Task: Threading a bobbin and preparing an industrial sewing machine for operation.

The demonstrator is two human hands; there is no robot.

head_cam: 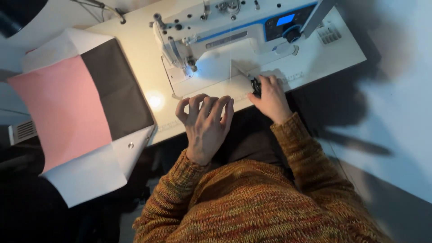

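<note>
A white sewing machine with a blue panel stands on a pale table. My left hand rests at the table's near edge in front of the needle plate, fingers curled and slightly apart, holding nothing I can see. My right hand lies further right, its fingers closed around small dark scissors on the table beside the machine bed. Both arms wear an orange-brown knitted sweater.
A folded fabric stack in pink, dark brown and white hangs over the table's left end, with a metal snap near its corner. A lamp spot glows on the table. Grey floor lies to the right.
</note>
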